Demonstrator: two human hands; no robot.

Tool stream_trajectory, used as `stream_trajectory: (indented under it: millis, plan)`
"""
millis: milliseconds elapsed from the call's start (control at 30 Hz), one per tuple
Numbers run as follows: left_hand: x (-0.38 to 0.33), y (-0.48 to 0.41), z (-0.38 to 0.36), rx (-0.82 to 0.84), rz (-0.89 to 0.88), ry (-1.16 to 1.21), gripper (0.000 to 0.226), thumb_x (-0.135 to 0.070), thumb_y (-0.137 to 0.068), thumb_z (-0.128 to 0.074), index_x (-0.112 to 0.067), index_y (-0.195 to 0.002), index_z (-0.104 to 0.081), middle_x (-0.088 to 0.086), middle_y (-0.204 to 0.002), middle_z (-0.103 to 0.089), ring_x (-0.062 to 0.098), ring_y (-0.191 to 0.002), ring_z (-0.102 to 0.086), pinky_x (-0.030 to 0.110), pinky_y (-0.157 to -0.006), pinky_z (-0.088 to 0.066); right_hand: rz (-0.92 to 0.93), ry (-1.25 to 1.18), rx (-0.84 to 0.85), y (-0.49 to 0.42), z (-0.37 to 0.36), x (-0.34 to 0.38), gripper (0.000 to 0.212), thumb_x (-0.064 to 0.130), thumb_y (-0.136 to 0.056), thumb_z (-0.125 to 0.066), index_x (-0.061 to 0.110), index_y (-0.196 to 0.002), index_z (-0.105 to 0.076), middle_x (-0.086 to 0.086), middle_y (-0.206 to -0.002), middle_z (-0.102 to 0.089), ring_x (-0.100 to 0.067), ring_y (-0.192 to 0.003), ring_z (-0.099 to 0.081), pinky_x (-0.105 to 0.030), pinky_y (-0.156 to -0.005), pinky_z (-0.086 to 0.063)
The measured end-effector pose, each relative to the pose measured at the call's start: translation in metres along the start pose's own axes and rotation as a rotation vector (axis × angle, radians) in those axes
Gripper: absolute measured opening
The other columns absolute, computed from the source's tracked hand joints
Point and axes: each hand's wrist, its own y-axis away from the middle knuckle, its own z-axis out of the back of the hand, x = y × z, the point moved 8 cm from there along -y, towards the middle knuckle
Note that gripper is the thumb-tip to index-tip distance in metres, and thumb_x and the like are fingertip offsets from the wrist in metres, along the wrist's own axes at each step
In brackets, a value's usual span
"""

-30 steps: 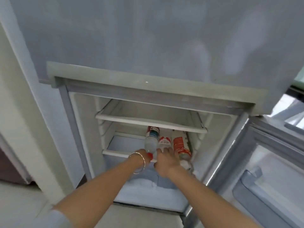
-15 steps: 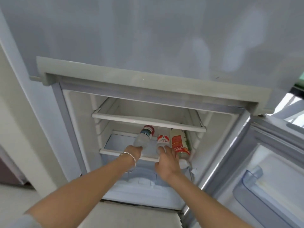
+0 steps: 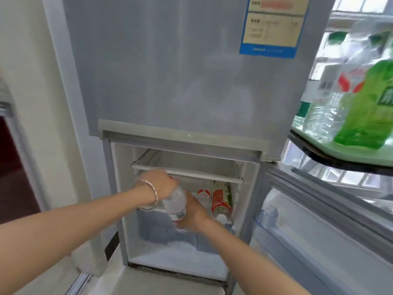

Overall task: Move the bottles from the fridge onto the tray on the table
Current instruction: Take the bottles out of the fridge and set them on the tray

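The lower fridge compartment (image 3: 127, 209) stands open. My left hand (image 3: 162, 184) grips the upper end of a clear water bottle (image 3: 174, 204), which is tilted and lifted in front of the shelf. My right hand (image 3: 192, 213) holds the same bottle at its lower end, fingers curled under it. On the shelf behind stand a small bottle with a red-and-white label (image 3: 203, 193) and a taller bottle with an orange label (image 3: 220, 202). At the upper right, a pale green tray (image 3: 361, 153) on a dark table edge carries a clear bottle (image 3: 328, 103) and a green-labelled bottle (image 3: 368, 107).
The lower fridge door (image 3: 319, 231) hangs open to the right, below the table. The upper door (image 3: 180, 71) is closed and bears a blue-edged sticker (image 3: 272, 24). A white shelf (image 3: 187, 172) sits just above my hands. A wall stands at the left.
My left hand has pulled the clear bottle off the shelf and tilted it. My right hand left the middle bottle and took the clear bottle's lower end. The tray came into view.
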Motion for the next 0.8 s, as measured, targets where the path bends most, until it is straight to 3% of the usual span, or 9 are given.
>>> stream_trajectory:
  millis: [67, 133, 200, 300, 367, 433, 567, 700, 800]
  plan:
    - [-0.025, 0.025, 0.026, -0.088, -0.073, -0.073, 0.043, -0.050, -0.082, -0.046, -0.012, -0.065, -0.060, 0.012, -0.085, -0.068, 0.029, -0.078, -0.062, 0.027, -0.065, -0.044, 0.048, -0.026, 0.061, 0.014, 0.012, 0.013, 0.064, 0.020, -0.072, -0.076, 0.020, -0.127, -0.044, -0.001, -0.118, -0.057, -0.022, -0.104, -0.057, -0.033, -0.091, -0.051]
    - [-0.053, 0.046, 0.054, -0.200, -0.133, -0.141, 0.046, -0.053, -0.075, -0.048, -0.013, -0.053, -0.050, 0.005, -0.064, -0.059, 0.022, -0.061, -0.055, 0.025, -0.057, -0.041, 0.120, -0.088, 0.082, 0.036, 0.034, 0.026, 0.045, 0.024, -0.073, -0.075, 0.030, -0.112, -0.053, 0.005, -0.114, -0.059, -0.015, -0.105, -0.055, -0.030, -0.095, -0.049]
    - [-0.085, 0.067, 0.079, -0.273, -0.203, -0.219, 0.048, -0.057, -0.072, -0.048, -0.013, -0.053, -0.048, 0.002, -0.059, -0.051, 0.022, -0.060, -0.052, 0.024, -0.054, -0.039, 0.151, -0.245, 0.046, 0.064, 0.062, 0.035, 0.058, 0.020, -0.072, -0.080, 0.026, -0.124, -0.054, 0.003, -0.122, -0.061, -0.014, -0.113, -0.057, -0.022, -0.094, -0.048]
    - [-0.134, 0.093, 0.116, -0.386, -0.307, -0.277, 0.050, -0.062, -0.068, -0.050, -0.015, -0.054, -0.047, 0.001, -0.059, -0.047, 0.025, -0.064, -0.052, 0.025, -0.056, -0.038, 0.285, -0.477, -0.071, 0.113, 0.115, 0.057, 0.072, 0.001, -0.071, -0.081, 0.008, -0.133, -0.046, 0.001, -0.120, -0.060, -0.011, -0.108, -0.057, -0.017, -0.090, -0.052]
    - [-0.161, 0.109, 0.135, -0.467, -0.366, -0.269, 0.049, -0.062, -0.066, -0.051, -0.014, -0.054, -0.050, 0.000, -0.056, -0.049, 0.022, -0.057, -0.052, 0.023, -0.052, -0.035, 0.299, -0.514, -0.141, 0.135, 0.144, 0.062, 0.066, 0.008, -0.068, -0.083, 0.018, -0.126, -0.052, 0.003, -0.117, -0.063, -0.011, -0.104, -0.061, -0.022, -0.091, -0.053]
    - [-0.190, 0.130, 0.155, -0.591, -0.450, -0.232, 0.051, -0.064, -0.066, -0.050, -0.015, -0.052, -0.048, 0.000, -0.054, -0.052, 0.022, -0.055, -0.053, 0.023, -0.051, -0.033, 0.296, -0.529, -0.232, 0.157, 0.174, 0.061, 0.049, 0.013, -0.068, -0.084, 0.035, -0.104, -0.059, 0.011, -0.103, -0.068, -0.003, -0.094, -0.065, -0.024, -0.086, -0.055]
    - [-0.246, 0.177, 0.189, -0.849, -0.741, -0.024, 0.058, -0.078, -0.070, -0.045, -0.021, -0.057, -0.044, -0.009, -0.053, -0.045, 0.012, -0.052, -0.045, 0.023, -0.047, -0.031, 0.271, -0.643, -0.522, 0.201, 0.236, 0.038, 0.051, 0.022, -0.065, -0.088, 0.023, -0.109, -0.062, 0.006, -0.101, -0.074, -0.007, -0.091, -0.070, -0.033, -0.085, -0.059]
    - [-0.292, 0.182, 0.194, -0.783, -0.910, 0.343, 0.059, -0.074, -0.079, -0.043, -0.016, -0.084, -0.051, -0.005, -0.064, -0.051, 0.011, -0.052, -0.043, 0.021, -0.047, -0.035, 0.289, -0.644, -0.779, 0.237, 0.298, 0.020, 0.042, 0.021, -0.071, -0.084, 0.015, -0.109, -0.066, -0.001, -0.095, -0.075, -0.015, -0.089, -0.071, -0.037, -0.082, -0.060]
    - [-0.318, 0.166, 0.173, -0.627, -0.867, 0.485, 0.050, -0.062, -0.091, -0.033, -0.014, -0.094, -0.046, 0.003, -0.081, -0.054, 0.019, -0.066, -0.051, 0.032, -0.058, -0.042, 0.291, -0.663, -0.925, 0.259, 0.340, 0.004, 0.051, 0.021, -0.075, -0.083, 0.015, -0.115, -0.052, -0.005, -0.091, -0.074, -0.014, -0.081, -0.073, -0.029, -0.072, -0.061]
